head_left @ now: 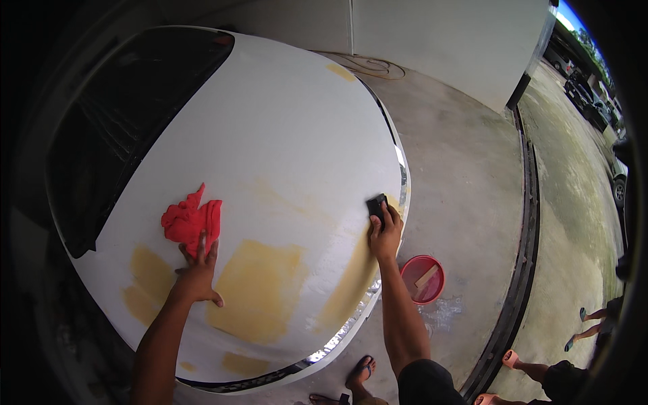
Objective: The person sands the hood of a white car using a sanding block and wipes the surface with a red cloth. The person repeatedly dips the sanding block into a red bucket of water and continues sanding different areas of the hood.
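Observation:
A white car hood (pixel 270 135) fills the middle of the view, with yellow filler patches (pixel 260 287) near its front edge. My left hand (pixel 197 270) rests flat on a crumpled red cloth (pixel 189 219) on the hood's left side. My right hand (pixel 383 235) presses a small black sanding block (pixel 376 204) against the hood near its right edge, beside another yellow patch (pixel 354 280).
A red bucket (pixel 422 278) with a pale piece inside stands on the wet concrete floor right of the car. My sandalled foot (pixel 361 372) is below the bumper. Other people's legs (pixel 594 327) are at the lower right. A metal floor rail (pixel 523 250) runs past. The dark windshield (pixel 115 121) lies at upper left.

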Tool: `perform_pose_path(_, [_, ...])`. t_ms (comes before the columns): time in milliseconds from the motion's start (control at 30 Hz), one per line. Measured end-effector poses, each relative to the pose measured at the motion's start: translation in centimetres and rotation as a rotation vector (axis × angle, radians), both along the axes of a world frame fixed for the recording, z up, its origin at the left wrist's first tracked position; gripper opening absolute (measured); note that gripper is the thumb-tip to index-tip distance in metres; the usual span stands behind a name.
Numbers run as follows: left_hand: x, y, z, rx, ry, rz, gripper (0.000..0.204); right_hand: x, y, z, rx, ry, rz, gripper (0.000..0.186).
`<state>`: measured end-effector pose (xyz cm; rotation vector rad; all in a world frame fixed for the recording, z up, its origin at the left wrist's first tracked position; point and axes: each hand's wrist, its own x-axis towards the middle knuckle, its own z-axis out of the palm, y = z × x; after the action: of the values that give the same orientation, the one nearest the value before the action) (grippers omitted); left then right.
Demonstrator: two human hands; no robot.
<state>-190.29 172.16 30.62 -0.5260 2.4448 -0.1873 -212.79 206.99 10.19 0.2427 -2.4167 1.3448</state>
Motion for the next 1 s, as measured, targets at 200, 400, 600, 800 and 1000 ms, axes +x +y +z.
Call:
perform_pose_path(200, [0.2,-0.1,0.1,0.032,0.006,-0.005,0.163,20.3,0.3,-1.7,0.09,0.062,0.355,0.051])
perform_pose_path(400, [0.1,-0.3,-0.2,0.001,0.008,-0.009,0.165,-2.0,2.1,-0.2,0.046,0.078,0.218,0.045])
perform_pose_path(600, [0.0,-0.4,-0.3,-0.009,-0.025,-0.002,0.167,18.3,2.1,-3.3,0.137,0.104,0.399,0.06])
perform_pose_path(800, [-0.1,-0.4,-0.4,-0.02,-0.047,-0.007,0.168,-0.1,4.2,-1.1,0.071,0.16,0.277,0.048])
perform_pose_path(1000, [-0.1,-0.5,-0.5,0.003,-0.036,0.001,0.167,9.9,2.3,-0.8,0.043,0.102,0.307,0.05])
